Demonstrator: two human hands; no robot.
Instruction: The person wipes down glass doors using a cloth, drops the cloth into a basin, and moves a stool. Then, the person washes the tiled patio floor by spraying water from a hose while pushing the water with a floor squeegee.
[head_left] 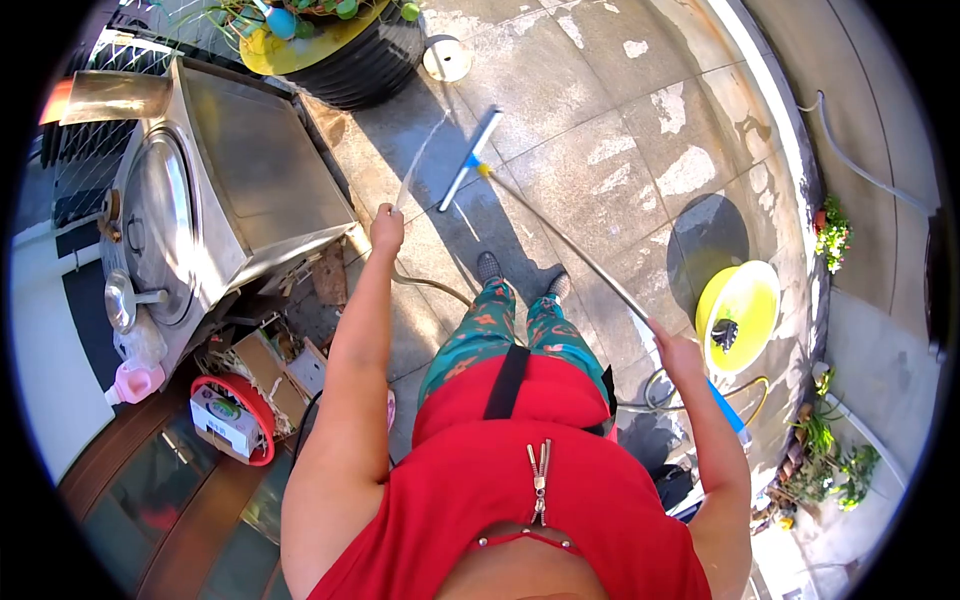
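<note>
My left hand (387, 230) is closed around the end of a garden hose (432, 284). A thin stream of water (421, 152) shoots from it towards the paving ahead. Behind the hand, the hose trails down past my legs. In my right hand (679, 354) is the long handle of a floor squeegee (560, 230), gripped near its upper part, with a blue end (728, 408) sticking out behind. The squeegee's blade (470, 162) lies on the wet floor ahead of my feet, just right of the water stream.
A metal stove with a round lid (160, 228) stands on the left, above a red basket (262, 412). A black planter (365, 65) is ahead. To the right are a yellow basin (752, 312), more hose, and potted plants (833, 235) along the wall.
</note>
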